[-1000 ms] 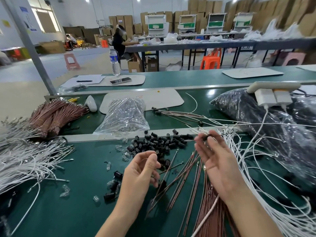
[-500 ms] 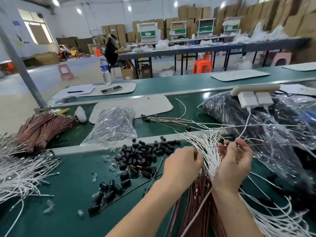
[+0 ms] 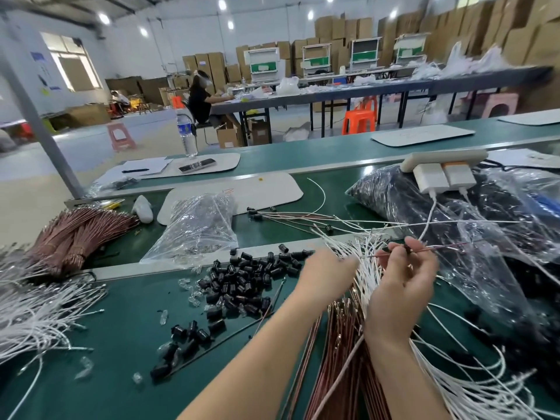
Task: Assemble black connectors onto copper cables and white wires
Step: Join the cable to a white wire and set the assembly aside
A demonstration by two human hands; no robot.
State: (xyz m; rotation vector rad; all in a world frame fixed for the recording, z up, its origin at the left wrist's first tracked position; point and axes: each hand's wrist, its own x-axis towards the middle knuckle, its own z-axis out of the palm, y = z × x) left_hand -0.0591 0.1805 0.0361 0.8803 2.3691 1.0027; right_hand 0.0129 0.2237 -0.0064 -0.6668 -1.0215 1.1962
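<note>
My right hand (image 3: 403, 286) pinches a thin copper cable (image 3: 448, 246) with a black connector (image 3: 408, 249) on it, held above the white wires (image 3: 363, 268). Just to its left, my left hand (image 3: 327, 277) reaches into those white wires, back of the hand up; its fingertips are blurred and hidden among the strands. A heap of loose black connectors (image 3: 248, 277) lies left of both hands on the green belt (image 3: 127, 344). Loose copper cables (image 3: 342, 344) run under my forearms.
A tied copper bundle (image 3: 78, 234) and more white wires (image 3: 36, 310) lie far left. Behind the connectors is a clear bag (image 3: 200, 228), and right is a big bag of black parts (image 3: 454, 213) with a power strip (image 3: 445, 157). Cables with connectors (image 3: 291, 218) lie beyond.
My left hand has swung right from over the copper cables into the white wires. My right hand has moved right and turned, still holding the copper cable.
</note>
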